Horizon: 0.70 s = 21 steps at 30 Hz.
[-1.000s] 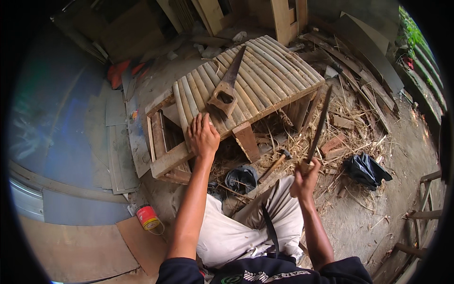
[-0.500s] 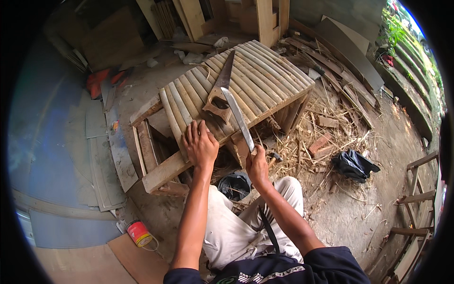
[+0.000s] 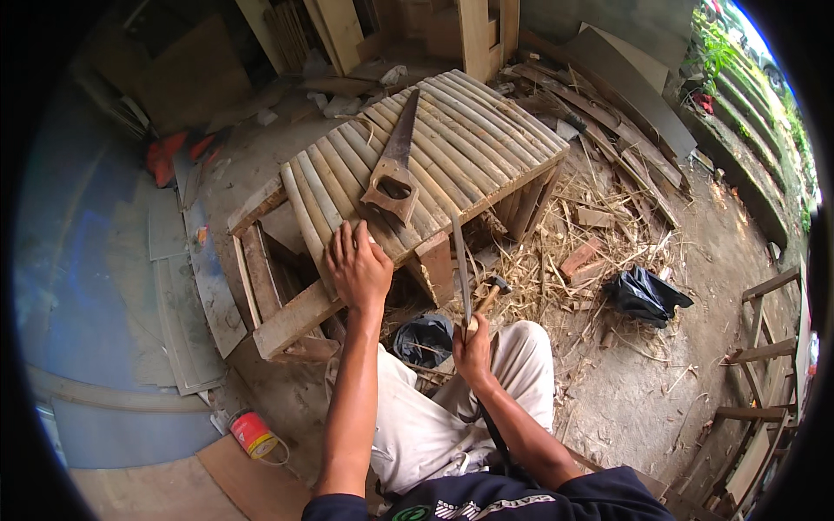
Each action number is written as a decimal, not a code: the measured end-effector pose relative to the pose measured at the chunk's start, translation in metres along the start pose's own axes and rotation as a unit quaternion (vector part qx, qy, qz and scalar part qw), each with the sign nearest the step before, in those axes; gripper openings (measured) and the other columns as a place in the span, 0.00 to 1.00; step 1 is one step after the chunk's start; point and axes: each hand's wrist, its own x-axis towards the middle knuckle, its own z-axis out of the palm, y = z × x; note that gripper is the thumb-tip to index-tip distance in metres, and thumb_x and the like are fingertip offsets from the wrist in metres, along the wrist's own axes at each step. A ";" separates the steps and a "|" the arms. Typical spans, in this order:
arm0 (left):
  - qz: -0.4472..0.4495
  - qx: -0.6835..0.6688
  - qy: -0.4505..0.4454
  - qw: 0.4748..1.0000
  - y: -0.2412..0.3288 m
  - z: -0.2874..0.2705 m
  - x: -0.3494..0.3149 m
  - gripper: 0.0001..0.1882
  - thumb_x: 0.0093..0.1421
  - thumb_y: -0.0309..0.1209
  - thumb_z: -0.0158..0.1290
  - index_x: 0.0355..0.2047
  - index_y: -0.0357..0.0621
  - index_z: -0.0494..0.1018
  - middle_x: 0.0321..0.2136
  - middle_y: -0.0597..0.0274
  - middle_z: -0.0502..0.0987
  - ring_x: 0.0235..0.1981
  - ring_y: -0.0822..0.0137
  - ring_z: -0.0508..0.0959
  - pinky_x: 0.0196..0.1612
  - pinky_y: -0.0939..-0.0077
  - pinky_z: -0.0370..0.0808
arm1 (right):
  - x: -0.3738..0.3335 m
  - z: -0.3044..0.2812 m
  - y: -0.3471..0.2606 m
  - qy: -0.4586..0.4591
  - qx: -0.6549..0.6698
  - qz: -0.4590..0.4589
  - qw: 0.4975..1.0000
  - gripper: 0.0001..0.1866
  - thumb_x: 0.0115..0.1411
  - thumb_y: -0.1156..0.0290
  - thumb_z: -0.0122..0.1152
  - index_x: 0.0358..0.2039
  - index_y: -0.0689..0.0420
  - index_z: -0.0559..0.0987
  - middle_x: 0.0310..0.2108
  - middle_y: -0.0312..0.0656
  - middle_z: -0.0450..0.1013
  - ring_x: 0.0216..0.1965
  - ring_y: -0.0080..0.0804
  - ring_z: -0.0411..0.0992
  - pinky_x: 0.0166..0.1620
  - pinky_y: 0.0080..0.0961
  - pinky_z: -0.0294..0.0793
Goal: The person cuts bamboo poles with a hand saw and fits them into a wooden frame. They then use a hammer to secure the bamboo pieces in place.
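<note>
The right grip (image 3: pixel 472 354) is clamped on the wooden handle (image 3: pixel 472 328) of a machete (image 3: pixel 462 269), whose narrow blade points up and away, its tip overlapping the front edge of the bamboo-slatted surface (image 3: pixel 491 143); whether it touches there cannot be told. The left grip (image 3: pixel 359 269) lies palm down on the near ends of the bamboo slats (image 3: pixel 314 198), fingers extended; whether it clamps a slat cannot be told. Just beyond those fingers, a handsaw (image 3: pixel 398 165) rests across the slats, its wooden handle toward the person and its blade pointing away. At left, the wooden frame (image 3: pixel 300 328) under the slats is exposed. A hammer (image 3: pixel 488 300) lies on the ground just beyond the right grip, with one black plastic bag (image 3: pixel 423 339) near the knees and another (image 3: pixel 650 297) farther right, beside scattered shavings (image 3: pixel 543 278). A red-and-yellow tin (image 3: pixel 253 434) stands tilted on the floor at left.
</note>
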 end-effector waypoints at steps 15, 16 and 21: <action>0.014 0.001 0.013 1.000 -0.002 0.003 -0.001 0.18 0.63 0.31 0.45 0.51 0.44 0.74 0.53 0.48 0.75 0.57 0.51 0.73 0.62 0.52 0.64 | 0.036 0.012 0.027 -0.013 -0.040 -0.130 0.991 0.27 0.55 0.82 0.58 0.54 0.66 0.61 0.40 0.60 0.67 0.43 0.59 0.69 0.45 0.45 0.70; 0.014 0.001 0.011 1.000 -0.001 0.002 -0.001 0.18 0.63 0.31 0.45 0.51 0.44 0.74 0.53 0.48 0.75 0.57 0.51 0.73 0.62 0.52 0.64 | 0.024 0.010 0.034 -0.020 -0.030 -0.112 0.993 0.26 0.55 0.81 0.58 0.54 0.66 0.62 0.41 0.61 0.67 0.44 0.59 0.69 0.46 0.44 0.70; 0.003 0.015 0.004 1.000 0.000 0.003 -0.001 0.19 0.62 0.31 0.45 0.52 0.44 0.74 0.54 0.49 0.75 0.57 0.51 0.72 0.62 0.53 0.64 | -0.020 -0.015 0.033 -0.016 0.034 -0.053 0.998 0.22 0.58 0.79 0.59 0.52 0.63 0.65 0.32 0.57 0.74 0.34 0.57 0.74 0.40 0.43 0.74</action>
